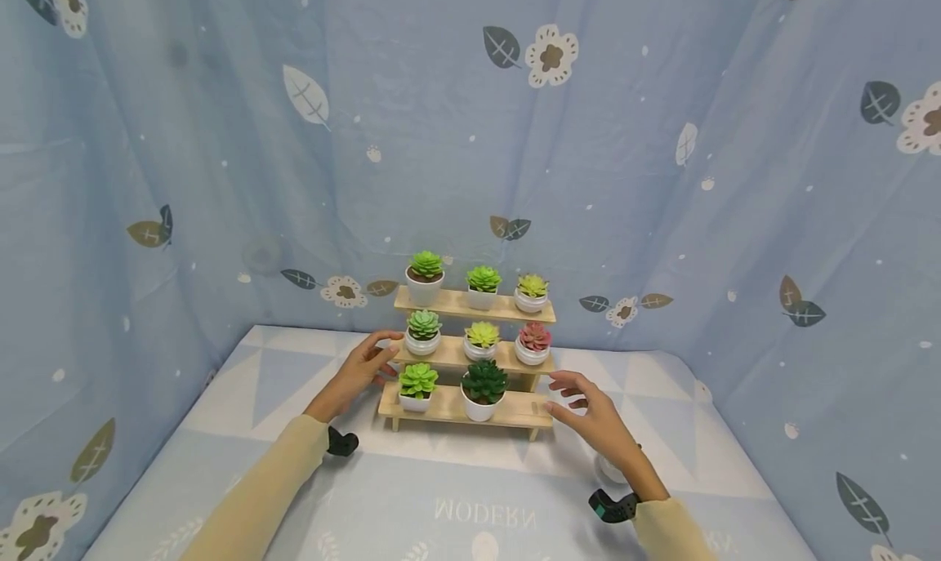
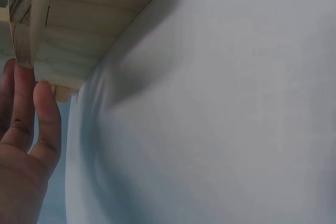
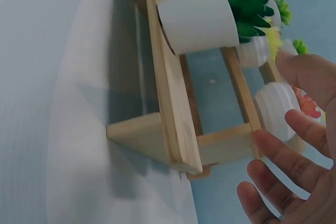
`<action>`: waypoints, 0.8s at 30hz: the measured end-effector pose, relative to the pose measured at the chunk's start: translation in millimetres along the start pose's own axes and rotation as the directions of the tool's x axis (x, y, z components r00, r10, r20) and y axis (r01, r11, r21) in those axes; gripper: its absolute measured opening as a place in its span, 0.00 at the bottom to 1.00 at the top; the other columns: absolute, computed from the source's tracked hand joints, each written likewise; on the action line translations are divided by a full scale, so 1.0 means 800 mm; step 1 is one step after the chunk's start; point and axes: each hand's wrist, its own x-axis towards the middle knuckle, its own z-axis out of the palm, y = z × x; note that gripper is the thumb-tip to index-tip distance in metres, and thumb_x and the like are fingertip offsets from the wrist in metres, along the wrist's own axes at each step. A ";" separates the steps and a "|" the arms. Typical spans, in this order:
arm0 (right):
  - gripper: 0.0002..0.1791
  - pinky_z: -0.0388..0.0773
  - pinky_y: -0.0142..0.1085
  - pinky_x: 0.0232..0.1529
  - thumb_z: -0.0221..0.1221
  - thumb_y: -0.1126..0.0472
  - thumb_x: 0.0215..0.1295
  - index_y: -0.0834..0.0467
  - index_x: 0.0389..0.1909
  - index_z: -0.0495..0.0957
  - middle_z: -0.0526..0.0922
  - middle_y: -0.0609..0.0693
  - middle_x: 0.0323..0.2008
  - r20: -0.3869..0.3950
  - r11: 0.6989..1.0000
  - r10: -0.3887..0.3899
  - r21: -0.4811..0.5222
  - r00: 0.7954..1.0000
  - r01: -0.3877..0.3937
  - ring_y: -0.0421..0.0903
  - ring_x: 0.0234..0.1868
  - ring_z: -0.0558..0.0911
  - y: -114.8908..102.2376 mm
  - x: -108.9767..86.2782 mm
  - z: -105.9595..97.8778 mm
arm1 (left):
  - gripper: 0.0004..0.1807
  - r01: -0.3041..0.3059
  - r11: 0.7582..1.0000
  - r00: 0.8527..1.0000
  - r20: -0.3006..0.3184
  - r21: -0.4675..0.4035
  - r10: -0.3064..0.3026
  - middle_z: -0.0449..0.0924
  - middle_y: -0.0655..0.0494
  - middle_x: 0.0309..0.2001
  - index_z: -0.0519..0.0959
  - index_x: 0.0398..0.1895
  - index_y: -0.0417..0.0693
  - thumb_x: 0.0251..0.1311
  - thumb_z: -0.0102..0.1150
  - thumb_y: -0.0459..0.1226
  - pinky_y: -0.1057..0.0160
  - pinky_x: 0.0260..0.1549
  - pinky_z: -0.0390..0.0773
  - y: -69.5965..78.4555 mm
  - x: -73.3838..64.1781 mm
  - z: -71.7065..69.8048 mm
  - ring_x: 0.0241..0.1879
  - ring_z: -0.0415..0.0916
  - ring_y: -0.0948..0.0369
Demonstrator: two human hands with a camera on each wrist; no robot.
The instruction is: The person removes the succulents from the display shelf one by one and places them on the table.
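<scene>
Between our left hand (image 1: 367,361) and right hand (image 1: 595,420), both loosely spread: tiered wooden shelf (image 1: 441,410), smooth white pots (image 1: 481,406). Only our right-wrist cam shows this leg (image 3: 148,136) wide and flat.

your arms (image 1: 266,483) extend forward, your left hand (image 1: 365,361) and right hand (image 1: 594,420) well apart, turned toward each other. your left fingers (image 2: 23,98) look nearly straight; your right fingers (image 3: 289,159) are spread and gently bent, the thumb (image 3: 305,75) standing apart from them.
</scene>
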 end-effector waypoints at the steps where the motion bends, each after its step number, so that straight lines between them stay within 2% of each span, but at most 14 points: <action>1: 0.30 0.74 0.52 0.57 0.70 0.50 0.67 0.48 0.67 0.74 0.82 0.47 0.56 0.006 1.000 -0.002 0.005 1.000 0.002 0.56 0.58 0.78 -0.001 0.001 0.003 | 0.26 -0.002 1.000 1.000 0.000 0.001 0.002 0.73 0.42 0.58 0.70 0.71 0.65 0.75 0.54 0.57 0.48 0.44 0.79 0.000 0.000 0.000 0.48 0.80 0.45; 6: 0.31 0.75 0.55 0.56 0.70 0.48 0.66 0.51 0.67 0.74 0.81 0.51 0.57 0.028 0.999 -0.037 0.021 0.999 0.036 0.58 0.58 0.78 -0.006 0.008 0.013 | 0.26 -0.012 1.000 1.000 0.009 0.002 0.012 0.72 0.42 0.60 0.69 0.71 0.65 0.74 0.54 0.58 0.48 0.44 0.79 -0.001 0.000 -0.001 0.48 0.80 0.45; 11: 0.33 0.74 0.60 0.57 0.70 0.48 0.67 0.54 0.69 0.73 0.80 0.56 0.58 0.060 0.996 -0.073 0.048 0.996 0.070 0.58 0.59 0.78 -0.007 0.014 0.023 | 0.26 -0.012 1.000 1.000 0.013 0.009 0.012 0.71 0.41 0.61 0.69 0.71 0.65 0.75 0.53 0.58 0.44 0.46 0.78 -0.003 0.001 -0.001 0.47 0.80 0.46; 17: 0.33 0.73 0.58 0.58 0.70 0.45 0.65 0.48 0.68 0.73 0.80 0.53 0.59 0.082 0.996 -0.074 0.056 0.994 0.070 0.53 0.60 0.78 -0.011 0.019 0.034 | 0.26 -0.010 0.999 1.000 0.013 0.035 0.009 0.73 0.43 0.58 0.68 0.71 0.71 0.75 0.50 0.61 0.43 0.46 0.78 -0.005 -0.003 -0.001 0.45 0.80 0.48; 20: 0.34 0.71 0.59 0.59 0.71 0.44 0.64 0.47 0.68 0.73 0.80 0.53 0.59 0.079 0.996 -0.072 0.066 0.994 0.067 0.54 0.60 0.77 -0.014 0.022 0.039 | 0.27 -0.024 0.999 1.000 0.017 0.034 0.023 0.74 0.42 0.58 0.67 0.72 0.71 0.75 0.48 0.62 0.42 0.45 0.77 -0.003 -0.004 -0.001 0.45 0.80 0.47; 24: 0.35 0.69 0.59 0.62 0.72 0.43 0.63 0.45 0.69 0.72 0.79 0.48 0.59 0.088 0.996 -0.054 0.081 0.995 0.047 0.50 0.62 0.76 -0.017 0.025 0.047 | 0.28 -0.021 0.999 1.000 0.020 0.034 0.021 0.73 0.42 0.58 0.66 0.73 0.68 0.75 0.47 0.61 0.41 0.46 0.77 -0.002 -0.005 -0.001 0.46 0.80 0.46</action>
